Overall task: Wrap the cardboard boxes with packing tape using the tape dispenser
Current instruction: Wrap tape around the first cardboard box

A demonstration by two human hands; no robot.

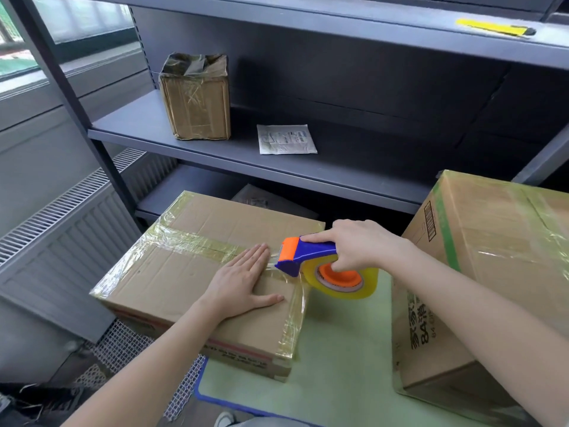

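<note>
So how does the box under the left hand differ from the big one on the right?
The flat box lies low; the tall box stands much higher. The left hand presses flat on the flat box, the tape dispenser at its edge; no hand is on the tall box. Both are taped brown cardboard.

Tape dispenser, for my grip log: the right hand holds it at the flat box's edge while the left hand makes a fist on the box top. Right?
No fist: the head view shows the left hand lying flat on the flat box top. The right hand does hold the tape dispenser at its edge.
</note>
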